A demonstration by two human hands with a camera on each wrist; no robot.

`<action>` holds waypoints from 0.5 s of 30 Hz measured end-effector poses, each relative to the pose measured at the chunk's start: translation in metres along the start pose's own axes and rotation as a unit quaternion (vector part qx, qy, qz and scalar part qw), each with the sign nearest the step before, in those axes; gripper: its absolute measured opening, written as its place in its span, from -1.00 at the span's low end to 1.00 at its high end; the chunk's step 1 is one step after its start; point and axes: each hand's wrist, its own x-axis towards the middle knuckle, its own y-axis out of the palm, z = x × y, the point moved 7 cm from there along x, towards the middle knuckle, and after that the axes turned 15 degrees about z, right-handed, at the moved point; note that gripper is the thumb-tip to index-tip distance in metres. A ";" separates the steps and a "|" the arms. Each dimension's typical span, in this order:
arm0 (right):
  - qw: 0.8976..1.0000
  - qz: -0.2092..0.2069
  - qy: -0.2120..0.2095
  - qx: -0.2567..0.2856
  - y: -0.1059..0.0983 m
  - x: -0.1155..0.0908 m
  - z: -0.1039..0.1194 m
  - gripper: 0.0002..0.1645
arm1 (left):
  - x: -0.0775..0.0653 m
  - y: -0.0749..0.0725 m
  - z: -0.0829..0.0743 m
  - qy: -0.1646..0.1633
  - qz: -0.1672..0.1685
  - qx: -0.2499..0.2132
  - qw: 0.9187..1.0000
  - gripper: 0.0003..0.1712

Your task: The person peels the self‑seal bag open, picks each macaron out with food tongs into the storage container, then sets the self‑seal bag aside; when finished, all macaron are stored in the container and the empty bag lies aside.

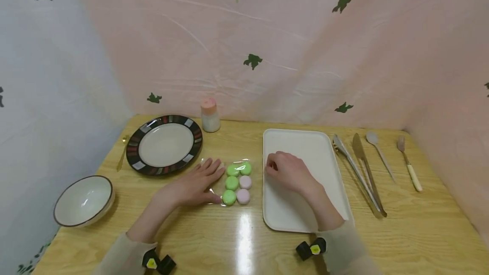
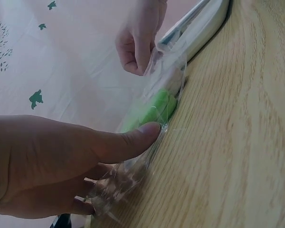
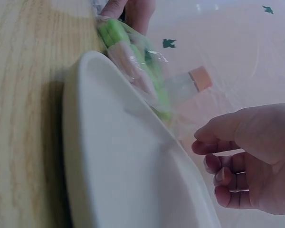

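A clear plastic bag (image 1: 213, 186) lies flat on the table, holding several round green and lilac pieces (image 1: 231, 182) that look like macarons. My left hand (image 1: 196, 183) rests on the bag's left part with its fingers spread; in the left wrist view its thumb (image 2: 141, 135) lies along the film. To the right is a white rectangular tray (image 1: 290, 217). Over the tray's left side my right hand (image 1: 288, 169) hovers with fingers loosely bent. Nothing shows between those fingers (image 3: 225, 175) in the right wrist view, and they look apart from the bag.
A dark-rimmed plate (image 1: 166, 145) and a shaker with a pink top (image 1: 210, 116) stand at the back left. Further left are a bowl (image 1: 84, 200) and a small gold spoon (image 1: 121, 156). Tongs (image 1: 355, 169), a knife (image 1: 366, 169), a spoon (image 1: 378, 150) and a fork (image 1: 408, 162) lie right of the tray.
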 end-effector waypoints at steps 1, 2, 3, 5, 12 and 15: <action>1.000 -0.003 0.002 0.005 -0.003 -0.002 -0.003 -0.89 | 0.000 -0.001 -0.001 0.003 -0.004 0.004 1.000 0.01; 1.000 -0.008 0.003 0.009 -0.007 -0.004 -0.006 -0.91 | 0.001 -0.002 -0.001 0.003 -0.007 0.010 1.000 0.00; 1.000 -0.014 0.005 0.012 -0.011 -0.007 -0.010 -0.92 | 0.001 -0.002 -0.002 0.003 -0.009 0.013 1.000 -0.01; 0.999 -0.027 0.005 0.019 -0.020 -0.014 -0.018 -0.92 | 0.001 -0.004 -0.003 0.003 -0.012 0.014 1.000 -0.03; 0.995 -0.095 -0.008 0.012 -0.046 -0.052 -0.061 -0.85 | -0.001 -0.009 -0.004 0.008 -0.042 0.046 0.998 -0.08; 0.993 -0.119 -0.006 0.012 -0.052 -0.070 -0.082 -0.79 | -0.002 -0.010 -0.004 0.019 -0.058 0.060 0.996 -0.12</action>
